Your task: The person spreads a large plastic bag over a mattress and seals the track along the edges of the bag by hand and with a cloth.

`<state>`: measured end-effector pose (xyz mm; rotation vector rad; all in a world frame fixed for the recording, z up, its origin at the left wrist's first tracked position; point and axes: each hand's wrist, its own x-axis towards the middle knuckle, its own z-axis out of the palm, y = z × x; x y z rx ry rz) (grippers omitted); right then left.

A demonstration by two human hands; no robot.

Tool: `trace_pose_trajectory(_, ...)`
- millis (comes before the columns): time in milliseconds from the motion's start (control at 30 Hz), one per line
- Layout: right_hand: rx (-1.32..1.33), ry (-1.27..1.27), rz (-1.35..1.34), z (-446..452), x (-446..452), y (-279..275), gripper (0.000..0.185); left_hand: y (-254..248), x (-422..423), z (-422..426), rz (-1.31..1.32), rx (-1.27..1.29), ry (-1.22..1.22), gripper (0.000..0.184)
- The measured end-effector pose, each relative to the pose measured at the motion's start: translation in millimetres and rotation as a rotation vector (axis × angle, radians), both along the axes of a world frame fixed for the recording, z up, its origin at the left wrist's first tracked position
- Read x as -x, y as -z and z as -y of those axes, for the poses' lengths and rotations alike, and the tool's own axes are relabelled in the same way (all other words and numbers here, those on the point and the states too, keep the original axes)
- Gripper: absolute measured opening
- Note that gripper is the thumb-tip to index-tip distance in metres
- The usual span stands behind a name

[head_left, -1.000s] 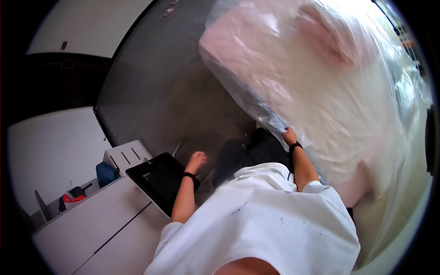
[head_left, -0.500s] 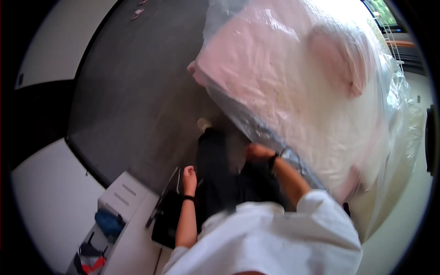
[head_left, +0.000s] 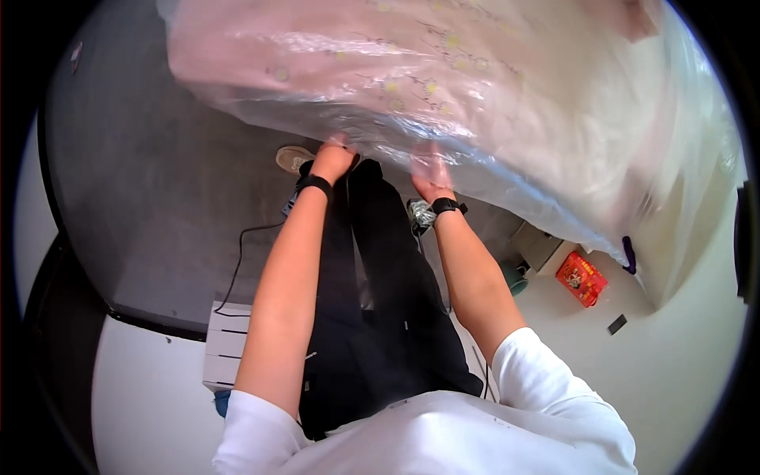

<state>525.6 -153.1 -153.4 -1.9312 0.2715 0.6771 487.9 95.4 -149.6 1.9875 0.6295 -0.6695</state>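
A clear plastic sheet (head_left: 514, 178) covers a pink bed (head_left: 443, 71) with a yellow flower pattern, and its near edge hangs toward me. My left hand (head_left: 334, 161) is closed on the sheet's lower edge, fingertips partly hidden by the film. To the right, my right hand (head_left: 431, 176) grips the same edge, its fingers showing blurred through the plastic. Both wrists wear black bands. A dark cable (head_left: 241, 261) runs from near my left wrist, and a small silvery bundle (head_left: 421, 212) is beside my right wrist.
My legs in black trousers (head_left: 380, 253) stand close to the bed on a grey floor (head_left: 158, 214). At the right are a red package (head_left: 582, 279), a dark phone-like slab (head_left: 617, 324) and a green round container (head_left: 514, 279). A white slatted box (head_left: 226, 344) stands lower left.
My view has turned toward the bed, which now spans the top. Both hands, earlier low and away from the sheet, have reached forward and taken hold of its edge.
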Motion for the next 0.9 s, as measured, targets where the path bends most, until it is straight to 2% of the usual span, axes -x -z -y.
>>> trace_pose_trajectory(67, -0.760, 1.050, -0.673, -34.4, -29.3, -46.5, 0.010, 1.0, -5.8, 0.9, -0.093, 0.467, -0.407, 0.032)
trace_pose_trajectory(133, -0.838, 0.820, -0.627, -23.0, -31.7, -55.0, 0.010, -51.4, -25.6, 4.5, -0.315, 0.679, -0.701, 0.031)
trace_pose_trajectory(200, -0.992, 0.893, -0.572, -24.5, -37.2, -70.1, 0.008, -47.4, -23.0, 13.3, -0.266, 0.831, -0.911, 0.023)
trace_pose_trajectory(267, -1.024, 0.982, -0.590, -14.4, -39.9, -65.3, 0.006, -50.1, -29.0, 24.6, -0.148, 0.939, -1.007, 0.018)
trace_pose_trajectory(300, -1.039, 0.976, -0.585, -9.1, -41.8, -60.4, 0.007, -52.2, -32.8, 31.8, -0.141, 1.007, -1.139, 0.012)
trace_pose_trajectory(333, -1.044, 0.979, -0.577, 0.0, -40.3, -55.8, 0.007, -48.8, -33.6, 34.3, -0.172, 0.988, -1.085, 0.012)
trace_pose_trajectory(367, -1.059, 0.897, -0.515, 10.3, -40.2, -52.4, 0.009, -42.9, -34.1, 37.7, -0.201, 1.122, -1.033, 0.010)
trace_pose_trajectory(400, -1.080, 0.941, -0.495, 19.8, -38.5, -49.6, 0.009, -47.8, -41.5, 43.9, -0.224, 1.258, -0.985, 0.010)
trace_pose_trajectory(467, -1.080, 0.875, -0.433, 35.9, -40.6, -44.6, 0.009, -66.4, -56.6, 60.7, -0.309, 1.148, -0.974, 0.013)
trace_pose_trajectory(500, -1.071, 0.849, -0.466, 42.4, -38.5, -33.6, 0.009, -76.6, -67.6, 69.1, -0.356, 1.037, -0.891, 0.013)
trace_pose_trajectory(533, -0.940, 0.770, -0.454, 47.3, -34.0, -23.4, 0.009, -86.4, -77.9, 75.4, -0.399, 0.923, -0.811, 0.014)
trace_pose_trajectory(567, -0.804, 0.764, -0.476, 49.1, -36.9, -30.6, 0.010, -76.2, -81.0, 73.9, -0.403, 0.841, -0.607, 0.017)
trace_pose_trajectory(600, -0.668, 0.759, -0.503, 50.8, -35.8, -34.3, 0.011, -78.6, -86.8, 77.4, -0.412, 0.822, -0.579, 0.017)
trace_pose_trajectory(633, -0.686, 0.787, -0.499, 49.8, -32.7, -36.2, 0.011, -80.0, -91.9, 79.1, -0.359, 0.659, -0.378, 0.022)
trace_pose_trajectory(667, -0.539, 0.705, -0.460, 51.2, -28.4, -30.7, 0.012, -83.7, -100.2, 84.3, -0.297, 0.499, -0.174, 0.028)
trace_pose_trajectory(700, -0.392, 0.623, -0.422, 51.9, -26.7, -25.4, 0.013, -99.7, -111.8, 96.3, -0.242, 0.460, -0.221, 0.038)
trace_pose_trajectory(733, -0.409, 0.653, -0.420, 49.0, -22.2, -21.0, 0.013, -112.1, -124.5, 103.2, -0.249, 0.446, -0.191, 0.038)
trace_pose_trajectory(800, -0.298, 0.621, -0.104, 39.9, -10.4, -14.0, 0.016, -115.6, -141.1, 111.6, -0.107, 0.319, -0.024, 0.042)
trace_pose_trajectory(833, -0.275, 0.539, -0.118, 40.3, -10.9, -8.6, 0.018, -112.3, -148.8, 114.8, -0.107, 0.322, 0.004, 0.039)
trace_pose_trajectory(867, -0.285, 0.565, -0.128, 38.6, -8.5, -16.5, 0.018, -106.5, -154.4, 115.6, -0.122, 0.309, 0.027, 0.039)
trace_pose_trajectory(900, -0.336, 0.627, -0.267, 40.7, -13.2, -29.5, 0.018, -99.5, -160.1, 116.1, -0.104, 0.305, 0.150, 0.036)
